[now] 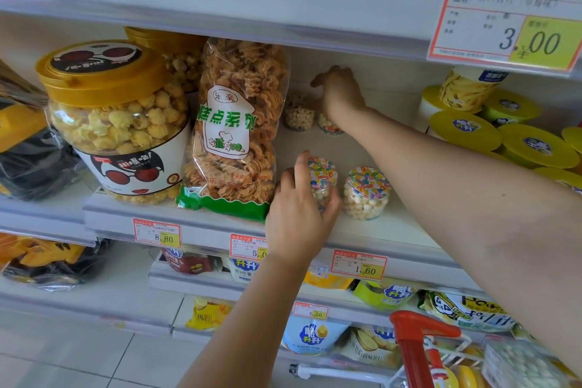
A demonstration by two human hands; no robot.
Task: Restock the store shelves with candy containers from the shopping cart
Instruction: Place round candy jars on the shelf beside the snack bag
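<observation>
On the white shelf (378, 230), my left hand (299, 214) grips a small clear candy jar (322, 176) with a colourful dotted lid, standing near the shelf's front. A second such jar (367, 192) stands just right of it, untouched. My right hand (340, 91) reaches deep to the back of the shelf and holds the top of a third jar (329, 126), mostly hidden by the wrist. A fourth jar (299, 115) stands at the back, left of that one.
A tall bag of twisted snacks (236, 126) and a big popcorn tub (116, 116) stand to the left. Yellow-lidded tubs (466, 129) crowd the right. The red shopping cart handle (415, 343) shows at the bottom right. The upper shelf edge (283, 31) hangs low.
</observation>
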